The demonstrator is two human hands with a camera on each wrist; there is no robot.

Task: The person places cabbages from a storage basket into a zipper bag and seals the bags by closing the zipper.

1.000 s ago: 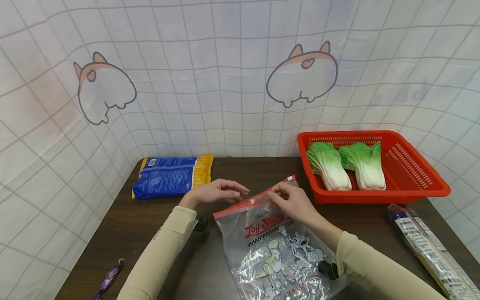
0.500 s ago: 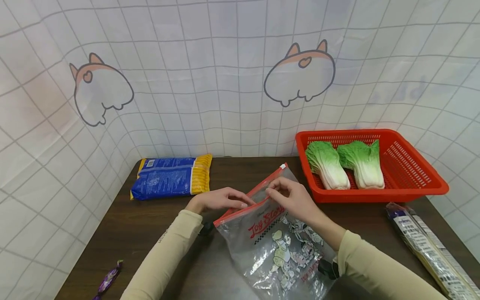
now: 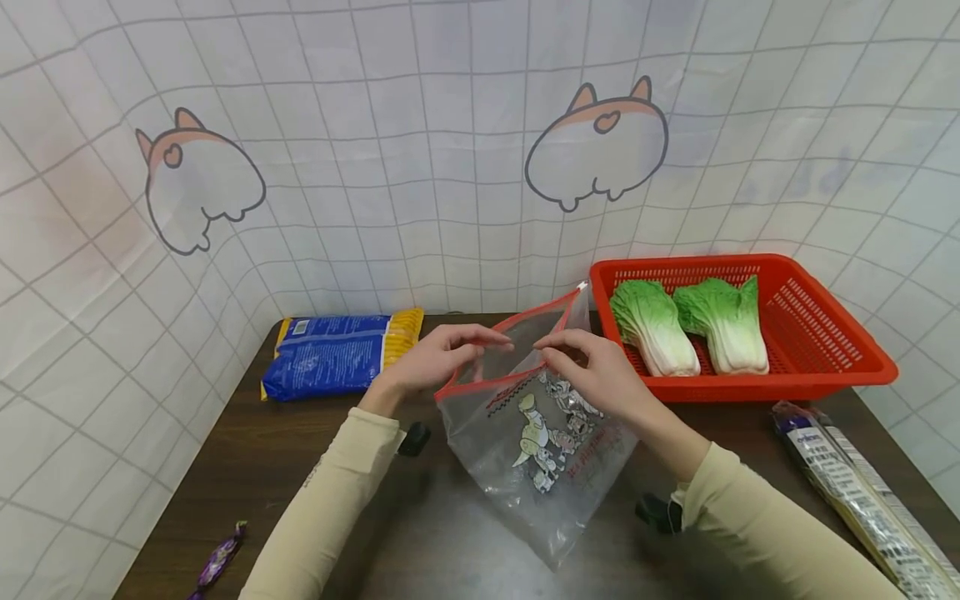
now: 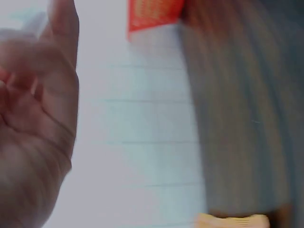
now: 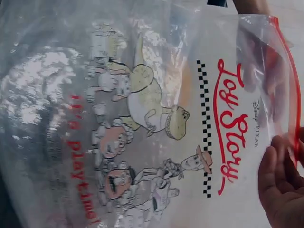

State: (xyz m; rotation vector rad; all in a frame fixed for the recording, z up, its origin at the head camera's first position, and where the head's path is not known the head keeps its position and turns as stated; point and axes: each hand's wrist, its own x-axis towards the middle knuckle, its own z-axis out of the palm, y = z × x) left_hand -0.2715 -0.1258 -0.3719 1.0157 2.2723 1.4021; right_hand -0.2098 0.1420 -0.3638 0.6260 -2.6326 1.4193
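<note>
A clear slider zip bag (image 3: pixel 487 450) with a red rim and printed cartoon figures hangs in front of me, its mouth parted at the top. My right hand (image 3: pixel 603 379) pinches the near rim between thumb and fingers. In the right wrist view, that hand's fingers meet the red edge beside the printed lettering. My left hand (image 3: pixel 427 358) is at the left side of the mouth, fingers reaching loosely over the opening. The left wrist view is blurred and shows its palm with bent fingers. The white slider (image 3: pixel 582 287) sits at the rim's upper right corner.
A blue and yellow packet (image 3: pixel 333 354) lies at the back left. Two napa cabbages (image 3: pixel 660 333) are in a red basket (image 3: pixel 750 388) at the back right. A long clear-wrapped package (image 3: pixel 847 479) lies at the right edge, a purple-wrapped candy (image 3: pixel 219 558) at the front left.
The bag has been raised and tilted, its bottom now showing above the table, and its mouth has widened. My left hand has moved up and in to the opening.
</note>
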